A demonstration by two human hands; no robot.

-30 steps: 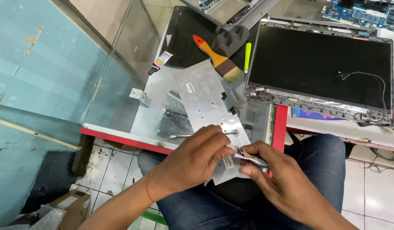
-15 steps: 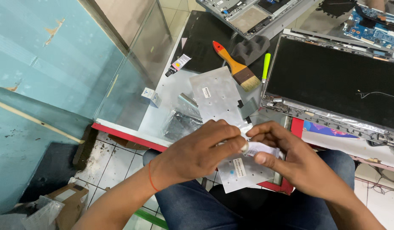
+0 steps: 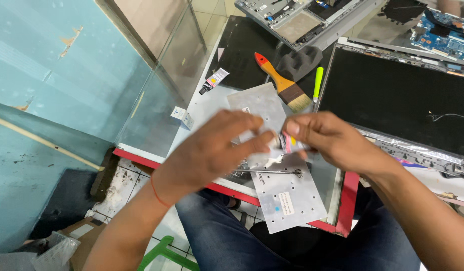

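Nearest, a blue-jeaned lap is seen below the worktop (image 3: 342, 200), whose red-edged lip carries a perforated metal sheet (image 3: 292, 198) overhanging towards the knees. Tweezers (image 3: 272, 172) are laid across that sheet. Above it, the left hand (image 3: 212, 150) and right hand (image 3: 332, 140) are brought together. A small tube (image 3: 287, 143), with pink and yellow on its body, is pinched in the grip of the right hand, thumb and forefinger closed around it, just over the sheet. The left fingers are extended towards the tube's end; through motion blur it cannot be told whether that grip is closed on it. A red band is worn on the left wrist.

Further back are listed:
- a small white box (image 3: 183, 117) at the worktop's left edge
- a second metal sheet (image 3: 257, 105)
- a small adhesive tube (image 3: 214, 80)
- a paintbrush (image 3: 282, 83) with orange handle
- a green-handled tool (image 3: 317, 83)
- a grey foam block (image 3: 299, 60)
- a laptop screen panel (image 3: 392, 95), face up
- an opened laptop chassis (image 3: 302, 20) farthest away
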